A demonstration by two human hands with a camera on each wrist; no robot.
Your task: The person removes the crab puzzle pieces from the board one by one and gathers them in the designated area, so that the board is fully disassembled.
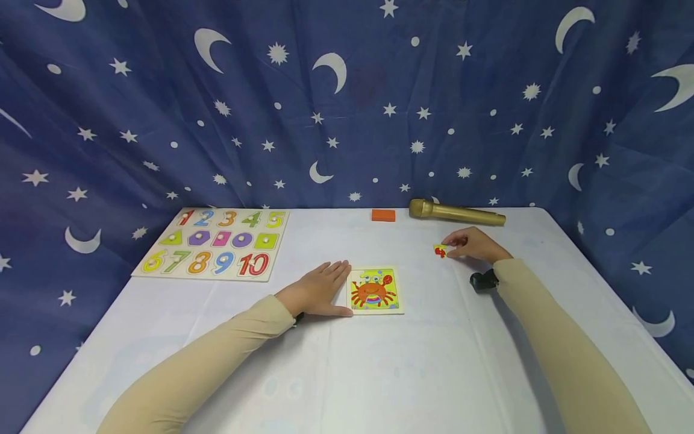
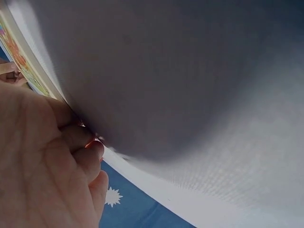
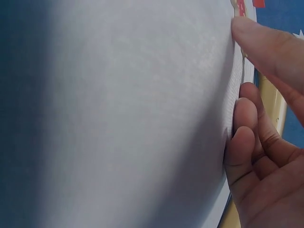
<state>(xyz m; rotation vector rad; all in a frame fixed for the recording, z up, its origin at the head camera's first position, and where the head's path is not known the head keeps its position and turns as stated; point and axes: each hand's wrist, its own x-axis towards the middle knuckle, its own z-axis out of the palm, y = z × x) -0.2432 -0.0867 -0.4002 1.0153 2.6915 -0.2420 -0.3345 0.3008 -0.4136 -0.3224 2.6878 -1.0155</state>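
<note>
Left hand [image 1: 318, 289]: fingers extended, laid at the left edge of the framed crab puzzle [image 1: 374, 290] on the white-covered bench [image 1: 374, 374]. Right hand [image 1: 474, 245]: thumb and forefinger pinch a small red-and-yellow puzzle piece [image 1: 440, 251], right of and beyond the crab puzzle. Farther back: orange block [image 1: 383, 215], gold microphone [image 1: 461, 214]. Left: number-and-shape board [image 1: 211, 244]. Moon-and-star curtain [image 1: 347, 150] behind.
</note>
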